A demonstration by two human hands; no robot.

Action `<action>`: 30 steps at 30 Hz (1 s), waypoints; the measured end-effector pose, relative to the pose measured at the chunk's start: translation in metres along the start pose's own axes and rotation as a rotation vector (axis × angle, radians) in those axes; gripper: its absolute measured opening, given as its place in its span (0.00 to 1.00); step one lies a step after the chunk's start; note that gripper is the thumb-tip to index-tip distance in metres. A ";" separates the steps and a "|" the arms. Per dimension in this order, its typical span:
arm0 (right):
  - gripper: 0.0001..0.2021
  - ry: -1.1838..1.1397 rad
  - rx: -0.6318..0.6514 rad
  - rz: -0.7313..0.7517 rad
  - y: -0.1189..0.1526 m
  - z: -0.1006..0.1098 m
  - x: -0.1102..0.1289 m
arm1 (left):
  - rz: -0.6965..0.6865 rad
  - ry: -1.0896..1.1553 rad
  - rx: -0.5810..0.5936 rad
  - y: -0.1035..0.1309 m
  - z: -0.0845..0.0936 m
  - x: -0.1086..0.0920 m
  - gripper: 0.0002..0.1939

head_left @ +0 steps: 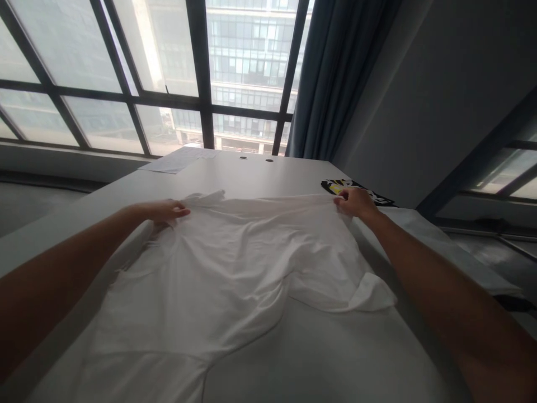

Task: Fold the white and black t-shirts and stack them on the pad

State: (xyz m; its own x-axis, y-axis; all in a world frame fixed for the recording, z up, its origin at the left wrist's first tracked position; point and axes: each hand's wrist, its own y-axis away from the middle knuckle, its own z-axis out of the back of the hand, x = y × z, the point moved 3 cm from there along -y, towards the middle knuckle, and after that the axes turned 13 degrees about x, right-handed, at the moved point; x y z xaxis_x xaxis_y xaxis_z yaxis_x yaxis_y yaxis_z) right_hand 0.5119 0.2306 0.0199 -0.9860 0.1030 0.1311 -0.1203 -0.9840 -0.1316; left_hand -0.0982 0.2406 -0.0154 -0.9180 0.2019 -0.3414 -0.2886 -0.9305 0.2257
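Observation:
A white shirt lies spread and wrinkled over the white table, its far edge stretched between my two hands. My left hand is closed on the far left corner of the cloth, thumb and fingers pinching it. At the far right corner, my right hand pinches the same edge. A sleeve-like flap is folded over at the near right. Toward me on the left, the lower part of the shirt runs out of the picture.
The white table reaches to the windows. Papers lie at its far left. A black, white and yellow patterned item sits behind my right hand. A blue curtain hangs at the back, beside a dark wall.

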 end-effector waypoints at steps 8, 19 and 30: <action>0.13 -0.038 -0.139 -0.047 -0.024 -0.023 -0.021 | 0.067 -0.123 0.143 -0.061 0.001 -0.001 0.55; 0.33 -0.008 0.122 0.058 -0.030 -0.050 0.021 | 0.185 -0.417 0.070 -0.078 0.014 -0.049 0.36; 0.40 0.076 0.519 0.194 -0.037 -0.075 0.045 | 0.122 -0.296 0.177 -0.121 -0.013 -0.056 0.57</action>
State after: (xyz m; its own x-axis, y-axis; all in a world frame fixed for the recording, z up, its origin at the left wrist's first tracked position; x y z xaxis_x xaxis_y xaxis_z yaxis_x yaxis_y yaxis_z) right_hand 0.4628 0.2823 -0.0428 -0.9923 -0.0956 0.0785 0.1175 -0.9266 0.3571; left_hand -0.0082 0.3379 -0.0356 -0.9800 0.1966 -0.0294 -0.1911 -0.8911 0.4117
